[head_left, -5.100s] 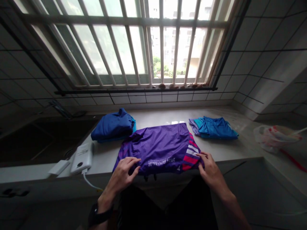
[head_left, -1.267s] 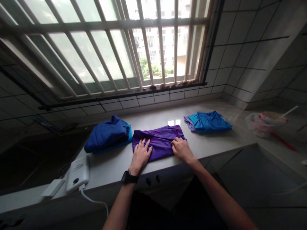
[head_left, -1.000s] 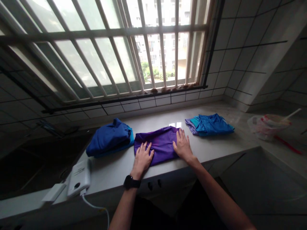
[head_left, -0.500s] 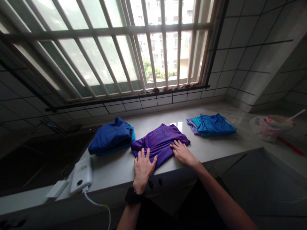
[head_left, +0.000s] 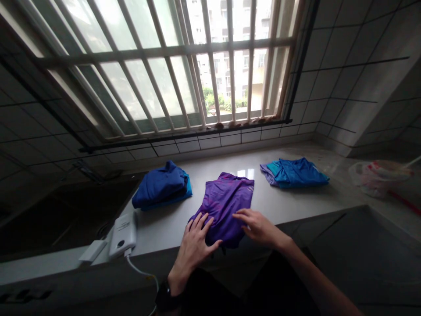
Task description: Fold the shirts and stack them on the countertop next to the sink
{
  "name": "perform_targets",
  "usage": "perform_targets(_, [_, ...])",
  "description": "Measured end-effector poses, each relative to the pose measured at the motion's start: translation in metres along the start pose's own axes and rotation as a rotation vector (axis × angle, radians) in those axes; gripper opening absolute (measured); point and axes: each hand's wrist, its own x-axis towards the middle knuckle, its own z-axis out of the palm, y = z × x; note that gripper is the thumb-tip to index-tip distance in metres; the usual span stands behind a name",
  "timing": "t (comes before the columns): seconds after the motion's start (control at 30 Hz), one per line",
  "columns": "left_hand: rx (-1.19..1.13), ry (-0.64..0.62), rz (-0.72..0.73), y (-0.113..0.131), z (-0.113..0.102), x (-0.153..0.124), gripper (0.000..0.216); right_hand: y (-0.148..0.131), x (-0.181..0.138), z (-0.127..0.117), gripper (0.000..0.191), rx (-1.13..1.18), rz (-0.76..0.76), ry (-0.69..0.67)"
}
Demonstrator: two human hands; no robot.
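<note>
A shiny purple garment (head_left: 229,197), perhaps a sports shirt, lies partly folded on the white counter, its near end at or slightly past the front edge. My left hand (head_left: 196,239) rests on its near left part with fingers spread. My right hand (head_left: 258,226) is at its right side, fingers stretched over the cloth with the thumb apart from them; whether the fingertips press the fabric is hard to see. To the left sits a stack of folded dark blue clothes (head_left: 161,186) with lighter blue underneath. Blue, teal and lavender folded clothes (head_left: 297,172) lie to the right.
A white power bank (head_left: 123,235) with a cable (head_left: 141,271) and a small white block (head_left: 93,251) stand near the counter's (head_left: 158,230) left front edge. Beyond them is a dark sink (head_left: 66,215). A plastic bag (head_left: 375,177) sits far right; a barred window (head_left: 187,87) is behind.
The purple garment has turned and become narrower, its near end shifted towards me. My left hand has slid nearer; my right hand has moved slightly nearer. The view has shifted a little.
</note>
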Motion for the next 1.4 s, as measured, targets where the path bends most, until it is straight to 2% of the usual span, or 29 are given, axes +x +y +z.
perform_targets(0.07, [0.008, -0.040, -0.003, -0.019, 0.009, 0.002, 0.078, -0.022, -0.020, 0.025, 0.065, -0.078, -0.006, -0.003])
perform_targets(0.13, [0.004, -0.085, 0.003, -0.031, 0.014, 0.008, 0.088, -0.035, -0.027, 0.052, 0.072, -0.185, 0.045, 0.073])
perform_targets(0.23, [-0.026, -0.147, 0.052, -0.040, 0.013, 0.017, 0.097, -0.039, -0.019, 0.081, 0.064, -0.287, 0.133, 0.271])
perform_targets(0.3, [-0.052, -0.175, 0.085, -0.044, 0.008, 0.017, 0.092, -0.037, -0.014, 0.085, 0.053, -0.272, 0.139, 0.370])
perform_targets(0.37, [-0.076, -0.194, 0.107, -0.047, 0.002, 0.009, 0.081, -0.037, -0.014, 0.078, 0.040, -0.207, 0.140, 0.399])
perform_targets(0.43, [-0.097, -0.215, 0.117, -0.048, -0.007, -0.004, 0.072, -0.040, -0.021, 0.064, 0.032, -0.116, 0.163, 0.368])
perform_targets(0.57, [-0.167, -0.271, 0.110, -0.043, -0.036, -0.022, 0.065, -0.046, -0.040, 0.033, 0.031, 0.138, 0.195, 0.271])
perform_targets(0.67, [-0.242, -0.155, 0.058, -0.035, -0.063, -0.011, 0.058, -0.040, -0.035, 0.004, 0.029, 0.324, 0.258, 0.272])
perform_targets(0.77, [-0.277, 0.062, -0.082, -0.024, -0.076, 0.026, 0.043, -0.018, -0.008, -0.024, 0.025, 0.313, 0.368, 0.347])
perform_targets(0.87, [-0.252, 0.240, -0.251, -0.012, -0.065, 0.070, 0.035, 0.008, 0.022, -0.033, 0.038, 0.120, 0.473, 0.531])
perform_targets(0.9, [-0.233, 0.239, -0.272, -0.008, -0.055, 0.082, 0.037, 0.015, 0.029, -0.029, 0.046, 0.054, 0.505, 0.554])
perform_targets(0.97, [-0.182, 0.106, -0.279, -0.001, -0.033, 0.095, 0.041, 0.025, 0.034, -0.012, 0.057, -0.039, 0.542, 0.482])
perform_targets(1.07, [-0.104, -0.076, -0.269, 0.004, -0.003, 0.095, 0.038, 0.029, 0.027, 0.018, 0.047, -0.112, 0.548, 0.306])
perform_targets(1.17, [-0.050, -0.018, -0.418, 0.004, 0.009, 0.089, 0.037, 0.026, 0.019, 0.035, 0.039, -0.140, 0.548, 0.314])
perform_targets(1.23, [-0.047, 0.046, -0.593, 0.005, 0.009, 0.091, 0.047, 0.023, 0.018, 0.036, 0.040, -0.133, 0.549, 0.349])
perform_targets(1.3, [-0.097, 0.053, -0.710, 0.008, 0.008, 0.096, 0.061, 0.021, 0.018, 0.034, 0.043, -0.120, 0.556, 0.372])
perform_targets(1.4, [-0.227, -0.013, -0.668, 0.015, 0.010, 0.101, 0.073, 0.021, 0.018, 0.034, 0.045, -0.094, 0.555, 0.390])
